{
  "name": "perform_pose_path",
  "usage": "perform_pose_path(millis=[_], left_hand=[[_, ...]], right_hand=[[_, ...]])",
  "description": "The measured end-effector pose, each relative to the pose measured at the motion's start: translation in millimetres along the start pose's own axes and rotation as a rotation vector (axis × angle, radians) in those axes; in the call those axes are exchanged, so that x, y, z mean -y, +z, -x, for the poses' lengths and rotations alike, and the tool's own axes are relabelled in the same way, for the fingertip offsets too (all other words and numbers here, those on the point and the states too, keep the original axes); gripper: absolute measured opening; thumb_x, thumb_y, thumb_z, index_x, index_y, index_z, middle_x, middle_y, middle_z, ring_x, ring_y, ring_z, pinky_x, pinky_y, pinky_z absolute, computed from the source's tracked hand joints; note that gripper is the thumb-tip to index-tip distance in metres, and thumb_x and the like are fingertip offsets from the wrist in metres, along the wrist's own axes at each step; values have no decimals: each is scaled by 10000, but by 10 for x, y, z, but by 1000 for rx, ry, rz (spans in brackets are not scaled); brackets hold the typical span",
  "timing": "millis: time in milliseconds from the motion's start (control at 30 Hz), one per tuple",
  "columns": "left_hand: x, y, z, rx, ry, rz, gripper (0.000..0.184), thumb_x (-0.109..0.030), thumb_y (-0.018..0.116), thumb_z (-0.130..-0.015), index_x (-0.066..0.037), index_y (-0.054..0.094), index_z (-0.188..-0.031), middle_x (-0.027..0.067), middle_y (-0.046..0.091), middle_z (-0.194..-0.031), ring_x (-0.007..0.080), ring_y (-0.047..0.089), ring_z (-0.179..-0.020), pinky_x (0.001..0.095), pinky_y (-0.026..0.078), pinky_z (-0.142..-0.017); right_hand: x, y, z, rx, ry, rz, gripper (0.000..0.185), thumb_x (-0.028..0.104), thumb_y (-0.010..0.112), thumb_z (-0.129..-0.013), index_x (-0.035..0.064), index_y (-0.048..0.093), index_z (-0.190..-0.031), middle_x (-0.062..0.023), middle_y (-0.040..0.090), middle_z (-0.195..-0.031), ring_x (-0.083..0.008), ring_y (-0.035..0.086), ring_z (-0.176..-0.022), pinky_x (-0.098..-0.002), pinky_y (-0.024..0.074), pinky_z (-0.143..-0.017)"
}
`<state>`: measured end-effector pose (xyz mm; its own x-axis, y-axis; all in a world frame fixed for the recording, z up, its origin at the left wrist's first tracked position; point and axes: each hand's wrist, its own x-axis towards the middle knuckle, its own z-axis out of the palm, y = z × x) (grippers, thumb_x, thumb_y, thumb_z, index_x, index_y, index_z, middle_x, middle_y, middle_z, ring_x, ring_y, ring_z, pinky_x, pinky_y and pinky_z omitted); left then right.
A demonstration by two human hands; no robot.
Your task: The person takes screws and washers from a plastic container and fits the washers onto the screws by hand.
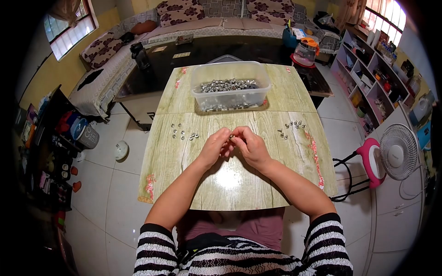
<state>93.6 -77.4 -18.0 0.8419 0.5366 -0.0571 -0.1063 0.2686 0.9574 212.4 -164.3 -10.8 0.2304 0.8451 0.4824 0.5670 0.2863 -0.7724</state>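
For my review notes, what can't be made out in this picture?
Head view, throughout:
Small metal part between left hand and right hand: mostly covered by fingers; each hand's grip is unclear.
Loose metal pieces on the table: too small for fine detail.
Lower pile in the plastic tub: blurred by its cloudy wall.

The top has bands of black and white with a nubbly, knit-like texture. Its left sleeve and right sleeve carry the same stripes — each ending in a plain black cuff near the elbow. Forearms, left hand and right hand are bare. The trousers are dusky mauve — loose-looking and plain.
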Motion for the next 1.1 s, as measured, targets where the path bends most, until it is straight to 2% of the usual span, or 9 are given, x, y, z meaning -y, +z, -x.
perform_pose_path(millis=[133, 200, 300, 500, 567, 700, 767, 900, 1100], left_hand=[[-7, 4, 0, 7, 66, -62, 297, -320, 359, -902, -78, 470, -769, -10, 452, -603, 58, 405, -473, 173, 320, -438], [57, -64, -23, 48, 69, -40, 287, -320, 363, -900, -80, 468, -783, -10, 454, -605, 57, 406, -476, 171, 318, -437], [57, -69, -26, 19, -27, 4, 247, -307, 375, -897, -93, 464, -812, -13, 464, -631, 47, 407, -489, 164, 311, -438], [-9, -3, -3, -20, 65, -111, 309, -341, 365, -898, -76, 474, -784, -5, 460, -602, 60, 396, -455, 172, 317, -428], [61, -77, -37, 57, 38, -44, 272, -328, 381, -894, -80, 467, -824, -11, 460, -612, 56, 408, -477, 166, 314, -435], [9, -28, -19, -19, -7, 23, 247, -307, 386, -896, -84, 467, -829, -18, 458, -616, 50, 407, -484, 162, 314, -440], [-69, 64, 15, -69, 0, 4, 297, -327, 377, -899, -73, 481, -784, -21, 451, -593, 53, 401, -470, 168, 323, -433], [10, -11, -22, -16, 50, -37, 298, -328, 375, -899, -75, 481, -783, -18, 455, -594, 59, 401, -465, 168, 323, -431], [21, -33, -18, 5, -26, 75, 229, -294, 392, -896, -91, 464, -818, -17, 462, -619, 48, 407, -492, 160, 316, -442]], right_hand=[[-23, -8, 0, -11, -21, 41, 138, 92, 510, -821, 16, 456, -922, -126, 582, -783, -237, 596, -701, -301, 467, -602], [71, -23, -5, 44, 60, -48, 136, 92, 508, -823, 17, 456, -924, -126, 581, -779, -232, 595, -700, -300, 468, -602], [38, -2, 1, 15, 31, -47, 132, 96, 506, -826, 16, 454, -918, -127, 580, -774, -235, 595, -690, -301, 466, -600], [5, -12, -4, 21, 30, 12, 127, 99, 504, -827, 20, 454, -914, -123, 582, -778, -235, 596, -688, -298, 466, -604], [13, -1, -1, 23, 31, -8, 129, 100, 505, -827, 22, 454, -916, -123, 582, -776, -238, 595, -688, -299, 466, -603], [11, 1, -2, -9, 8, -5, 134, 104, 508, -825, 25, 453, -918, -126, 579, -771, -243, 595, -688, -303, 465, -600], [-36, 8, 1, -10, 10, 3, 134, 104, 509, -825, 25, 454, -918, -125, 580, -771, -242, 595, -689, -303, 465, -601], [36, -18, -4, 32, 49, -8, 141, 104, 513, -821, 24, 454, -921, -128, 579, -774, -247, 594, -688, -306, 465, -600], [1, 2, 0, 6, 30, -37, 147, 107, 517, -821, 21, 451, -921, -129, 576, -767, -248, 592, -674, -309, 463, -591]])
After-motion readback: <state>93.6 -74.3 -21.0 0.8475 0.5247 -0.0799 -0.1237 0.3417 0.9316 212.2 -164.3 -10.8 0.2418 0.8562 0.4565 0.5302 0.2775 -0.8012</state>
